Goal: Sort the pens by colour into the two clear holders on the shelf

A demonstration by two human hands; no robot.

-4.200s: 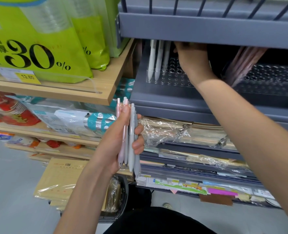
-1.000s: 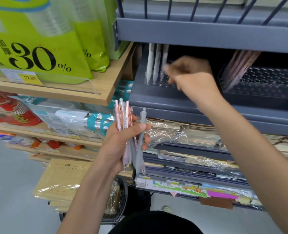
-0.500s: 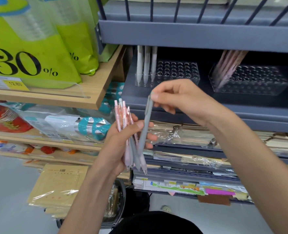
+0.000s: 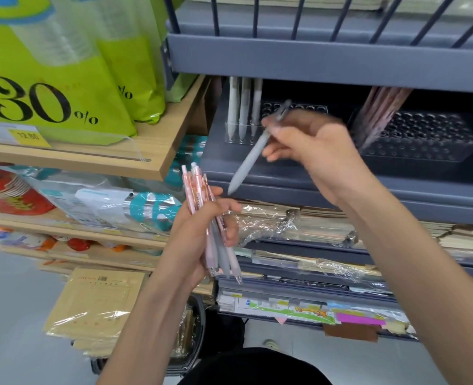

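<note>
My left hand (image 4: 202, 234) grips a bundle of pens (image 4: 214, 232), mostly pink with a grey one among them, tips down. My right hand (image 4: 313, 145) pinches a single grey pen (image 4: 253, 154), tilted with its tip down-left, in front of the grey shelf. Behind it the left clear holder (image 4: 293, 109) carries three pale grey-white pens (image 4: 243, 107) at its left end. The right clear holder (image 4: 424, 137) has several pink pens (image 4: 382, 107) leaning at its left end. The shelf above hides the tops of the pens in the holders.
The grey metal shelf (image 4: 285, 173) has a low overhang above the holders. Wrapped notebooks and paper (image 4: 299, 223) fill the shelves below. To the left a wooden shelf (image 4: 146, 151) carries green bags (image 4: 63, 79). Brown envelopes (image 4: 96, 307) hang lower left.
My right hand came back from the holders, drew the grey pen out of the bundle in my left hand and lifted it toward the left holder. The left hand keeps the remaining pens.
</note>
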